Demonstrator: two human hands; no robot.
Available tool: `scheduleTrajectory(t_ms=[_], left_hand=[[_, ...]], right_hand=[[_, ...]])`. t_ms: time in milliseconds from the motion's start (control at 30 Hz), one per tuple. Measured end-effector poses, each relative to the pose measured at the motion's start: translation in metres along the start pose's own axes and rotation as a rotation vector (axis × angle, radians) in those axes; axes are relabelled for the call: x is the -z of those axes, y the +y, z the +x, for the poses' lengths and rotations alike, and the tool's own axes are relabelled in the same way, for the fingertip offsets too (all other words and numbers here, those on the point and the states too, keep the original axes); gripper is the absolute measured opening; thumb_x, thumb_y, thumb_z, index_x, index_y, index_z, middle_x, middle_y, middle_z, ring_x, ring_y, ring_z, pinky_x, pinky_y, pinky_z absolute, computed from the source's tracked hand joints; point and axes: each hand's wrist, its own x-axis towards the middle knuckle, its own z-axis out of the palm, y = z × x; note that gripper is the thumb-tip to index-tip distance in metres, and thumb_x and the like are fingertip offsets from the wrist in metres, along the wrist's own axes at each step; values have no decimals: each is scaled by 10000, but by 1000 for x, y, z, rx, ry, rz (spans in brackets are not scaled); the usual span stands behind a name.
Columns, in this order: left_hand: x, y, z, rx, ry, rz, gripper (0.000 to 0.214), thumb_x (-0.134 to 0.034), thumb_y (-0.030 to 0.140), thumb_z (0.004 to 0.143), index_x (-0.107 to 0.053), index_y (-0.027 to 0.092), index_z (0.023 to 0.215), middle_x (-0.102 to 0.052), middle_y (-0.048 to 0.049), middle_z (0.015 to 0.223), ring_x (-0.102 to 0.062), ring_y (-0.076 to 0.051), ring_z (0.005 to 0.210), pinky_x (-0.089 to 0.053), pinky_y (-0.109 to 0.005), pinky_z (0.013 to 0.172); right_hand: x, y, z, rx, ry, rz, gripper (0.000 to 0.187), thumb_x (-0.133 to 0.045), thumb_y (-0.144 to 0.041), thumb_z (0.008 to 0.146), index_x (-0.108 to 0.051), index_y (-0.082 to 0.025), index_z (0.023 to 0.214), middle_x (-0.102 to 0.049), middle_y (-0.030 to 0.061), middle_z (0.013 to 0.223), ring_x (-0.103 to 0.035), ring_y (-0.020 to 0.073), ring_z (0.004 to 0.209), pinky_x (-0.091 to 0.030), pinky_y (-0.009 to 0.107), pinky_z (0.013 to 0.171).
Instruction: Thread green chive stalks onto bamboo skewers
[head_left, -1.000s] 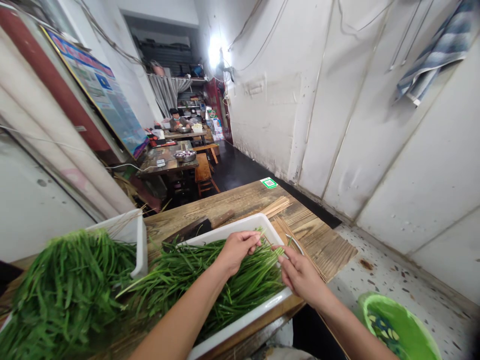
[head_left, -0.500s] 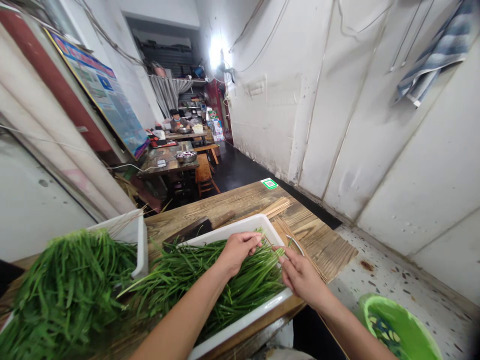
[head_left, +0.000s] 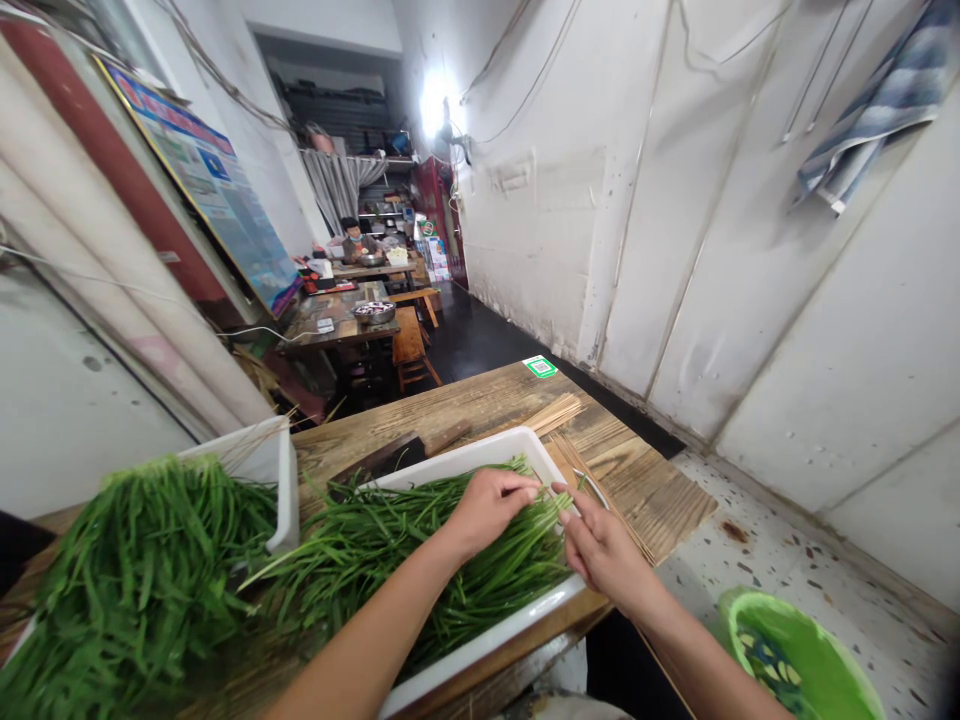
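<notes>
A white tray (head_left: pixel 480 452) on the wooden table (head_left: pixel 487 400) holds a pile of long green chives (head_left: pixel 420 560). My left hand (head_left: pixel 487 508) rests over the right end of the pile, fingers curled and pinching a few chive tips. My right hand (head_left: pixel 600 545) is just to its right at the tray's edge, fingers closed around chive ends and what looks like a thin bamboo skewer. The two hands almost touch.
A second white tray (head_left: pixel 279 480) heaped with chives (head_left: pixel 135 580) stands at the left. A cleaver (head_left: pixel 390 455) lies behind the near tray. Bamboo skewers (head_left: pixel 555 412) lie on the table's right. A green bucket (head_left: pixel 795 660) stands on the floor. A person sits far back.
My left hand has shifted slightly right and down onto the chive tips, closer to my right hand. The view has barely moved.
</notes>
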Motion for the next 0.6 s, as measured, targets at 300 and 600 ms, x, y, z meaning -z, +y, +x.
scheduleTrajectory(t_ms=[300,600], left_hand=[[27,-17,10,-48,97,544,258,-488,198,821,-745,197,820,-710,-69,865,-603,-198,837,-411,-284,790],[19,-46,20,44,-4,916,252,-500,161,795,-740,167,720,-645,-116,754,-566,-234,798,-371,-322,723]], right_hand=[[1,3,1,41,1,-9,416,-419,-410,905,-460,-108,1187,-381,-122,368,-269,75,295,-236,176,343],[2,3,1,39,-16,-35,442,-401,-456,912,-461,-116,1186,-383,-113,396,-278,69,307,-244,171,339]])
